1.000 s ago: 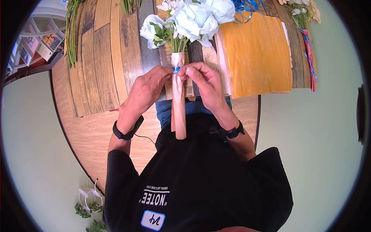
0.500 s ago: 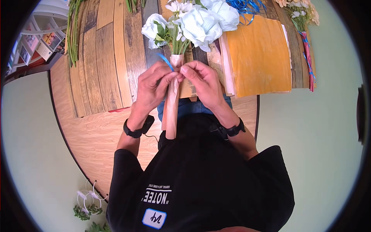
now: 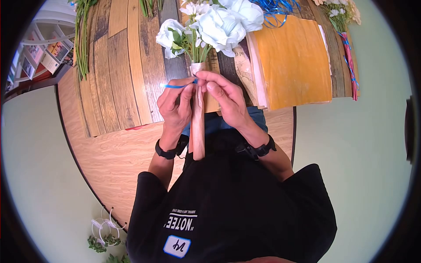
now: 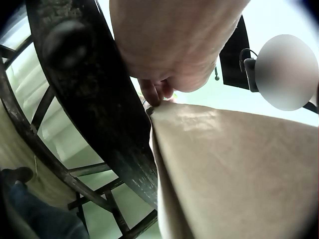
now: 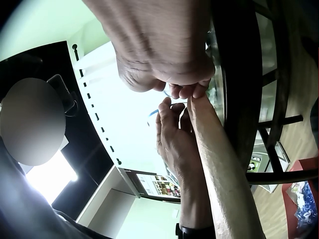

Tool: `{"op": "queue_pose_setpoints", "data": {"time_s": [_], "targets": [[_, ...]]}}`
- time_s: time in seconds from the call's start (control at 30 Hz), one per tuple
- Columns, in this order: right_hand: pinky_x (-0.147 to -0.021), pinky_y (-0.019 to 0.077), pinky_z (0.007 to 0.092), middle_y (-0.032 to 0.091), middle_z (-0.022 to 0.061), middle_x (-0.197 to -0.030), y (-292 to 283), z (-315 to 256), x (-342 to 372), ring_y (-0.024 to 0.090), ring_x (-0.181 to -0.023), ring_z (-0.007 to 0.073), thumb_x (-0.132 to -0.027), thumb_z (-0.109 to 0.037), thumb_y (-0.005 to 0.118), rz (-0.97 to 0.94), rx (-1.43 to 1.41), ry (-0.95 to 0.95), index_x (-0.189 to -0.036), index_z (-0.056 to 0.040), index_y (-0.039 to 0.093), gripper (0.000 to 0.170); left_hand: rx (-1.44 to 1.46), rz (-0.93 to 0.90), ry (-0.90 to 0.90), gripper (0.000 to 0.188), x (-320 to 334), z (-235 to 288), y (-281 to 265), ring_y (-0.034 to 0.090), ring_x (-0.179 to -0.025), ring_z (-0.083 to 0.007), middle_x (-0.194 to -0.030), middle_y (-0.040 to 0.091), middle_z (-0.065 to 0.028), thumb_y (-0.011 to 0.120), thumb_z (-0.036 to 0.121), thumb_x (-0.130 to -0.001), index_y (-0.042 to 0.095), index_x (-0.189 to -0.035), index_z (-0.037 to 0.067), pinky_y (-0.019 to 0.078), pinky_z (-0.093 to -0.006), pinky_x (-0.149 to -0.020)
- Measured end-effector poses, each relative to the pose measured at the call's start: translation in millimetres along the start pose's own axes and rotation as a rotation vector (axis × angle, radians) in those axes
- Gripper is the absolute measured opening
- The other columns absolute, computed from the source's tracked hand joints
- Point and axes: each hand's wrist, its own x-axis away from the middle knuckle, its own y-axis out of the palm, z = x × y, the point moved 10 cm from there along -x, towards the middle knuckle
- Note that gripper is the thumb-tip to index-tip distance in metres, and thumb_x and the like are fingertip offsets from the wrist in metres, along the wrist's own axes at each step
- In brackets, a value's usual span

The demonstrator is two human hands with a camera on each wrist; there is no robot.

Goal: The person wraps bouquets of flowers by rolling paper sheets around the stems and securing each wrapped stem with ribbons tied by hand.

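A bouquet of pale blue-white flowers lies at the table's front edge. Its stems are wrapped in a long tube of pinkish-beige paper that hangs past the edge toward the person. A thin blue ribbon goes round the wrap just below the blooms. My left hand pinches the ribbon, whose free end sticks out leftward across the fingers. Opposite it, my right hand pinches at the ribbon's crossing, fingertips against the wrap. In the left wrist view the paper wrap fills the lower right; the ribbon is hidden there.
An orange sheet tops a paper stack right of the bouquet, with printed paper beside it. Blue ribbon strands lie behind. A finished-looking small bouquet lies far right; green stems lie far left on the wooden table.
My left hand has turned and shifted, bringing the ribbon's end from pointing up to lying leftward across its fingers. My right hand stays at the wrap, its index finger now stretched over the ribbon.
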Motion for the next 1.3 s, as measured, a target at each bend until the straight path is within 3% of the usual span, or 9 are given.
{"op": "queue_pose_setpoints", "data": {"time_s": [0.13, 0.37, 0.47, 0.53, 0.73, 0.87, 0.97, 1.03, 1.3], "targets": [[-0.089, 0.0479, 0.0285, 0.062, 0.0068, -0.106, 2, -6, 0, 0.06, -0.097, 0.0151, -0.097, -0.008, 0.062, 0.039, 0.121, -0.126, -0.124, 0.0026, 0.061, 0.028, -0.151, -0.042, 0.208, 0.013, -8, 20, 6, 0.067, -0.07, -0.019, -0.085, 0.07, -0.0108, 0.071, 0.0, -0.09, 0.072, -0.102, -0.003, 0.0521, -0.0277, -0.063], [-0.085, 0.0496, 0.03, 0.063, 0.0112, -0.102, 5, -10, -4, 0.063, -0.092, 0.0212, -0.089, 0.0, 0.066, 0.043, 0.308, -0.173, -0.108, 0.0027, 0.065, 0.019, -0.279, -0.256, 0.243, 0.02, -24, 38, 17, 0.063, -0.063, -0.0163, -0.076, 0.062, -0.0065, 0.075, 0.001, -0.085, 0.076, -0.104, 0.001, 0.049, -0.0293, -0.055], [-0.08, 0.0504, 0.0306, 0.063, 0.0108, -0.098, 7, -12, -5, 0.063, -0.088, 0.0206, -0.09, 0.001, 0.066, 0.059, 0.316, -0.193, -0.101, 0.0052, 0.064, 0.012, -0.31, -0.352, 0.141, 0.023, -30, 34, 19, 0.062, -0.062, -0.0158, -0.077, 0.062, -0.0051, 0.075, 0.003, -0.084, 0.077, -0.107, 0.003, 0.0495, -0.0294, -0.056], [-0.077, 0.0504, 0.0303, 0.064, 0.0103, -0.092, 5, -13, -5, 0.063, -0.084, 0.0194, -0.092, 0.0, 0.065, 0.094, 0.313, -0.203, -0.101, 0.0061, 0.066, 0.011, -0.262, -0.462, 0.054, 0.027, -31, 23, 23, 0.064, -0.071, -0.0168, -0.086, 0.063, -0.0071, 0.075, 0.004, -0.085, 0.075, -0.113, 0.004, 0.0515, -0.0281, -0.063], [-0.073, 0.0497, 0.0289, 0.064, 0.0101, -0.086, 2, -2, -8, 0.062, -0.08, 0.0166, -0.098, -0.01, 0.064, 0.106, 0.209, -0.163, -0.104, 0.0062, 0.068, 0.017, -0.215, -0.545, 0.056, 0.035, -38, 21, 13, 0.066, -0.091, -0.0219, -0.107, 0.062, -0.0117, 0.068, -0.001, -0.09, 0.069, -0.124, 0.005, 0.0531, -0.0296, -0.078], [-0.07, 0.0486, 0.0281, 0.064, 0.0094, -0.085, 3, -3, -11, 0.061, -0.077, 0.0147, -0.098, -0.012, 0.064, 0.103, 0.186, -0.191, -0.104, 0.0062, 0.068, 0.019, -0.303, -0.551, 0.076, 0.036, -33, 19, 12, 0.067, -0.089, -0.0239, -0.105, 0.064, -0.0116, 0.067, -0.004, -0.09, 0.069, -0.125, 0.005, 0.0539, -0.0316, -0.078], [-0.068, 0.0477, 0.0274, 0.064, 0.0082, -0.084, 1, 1, -11, 0.059, -0.075, 0.0124, -0.098, -0.012, 0.065, 0.096, 0.181, -0.137, -0.104, 0.0058, 0.069, 0.02, -0.324, -0.541, 0.04, 0.03, -31, 11, 10, 0.063, -0.079, -0.0161, -0.099, 0.066, -0.0075, 0.066, -0.004, -0.091, 0.072, -0.119, 0.005, 0.0501, -0.0256, -0.069], [-0.075, 0.0491, 0.0245, 0.067, 0.0065, -0.095, 4, 8, -12, 0.06, -0.084, 0.01, -0.1, -0.012, 0.064, 0.044, 0.181, -0.082, -0.108, 0.0056, 0.07, 0.02, -0.345, -0.489, 0.033, 0.023, -32, 7, 5, 0.067, -0.082, -0.026, -0.093, 0.066, -0.011, 0.066, -0.004, -0.09, 0.07, -0.111, 0.002, 0.0532, -0.0326, -0.071], [-0.073, 0.0496, 0.0234, 0.069, 0.0056, -0.093, 4, 11, -15, 0.061, -0.083, 0.0086, -0.096, -0.009, 0.069, 0.099, 0.127, -0.053, -0.105, 0.0047, 0.072, 0.017, -0.338, -0.377, 0.004, 0.01, -32, 5, -11, 0.066, -0.081, -0.0242, -0.091, 0.066, -0.0107, 0.064, -0.003, -0.093, 0.065, -0.101, 0.002, 0.0514, -0.0313, -0.069]]}}
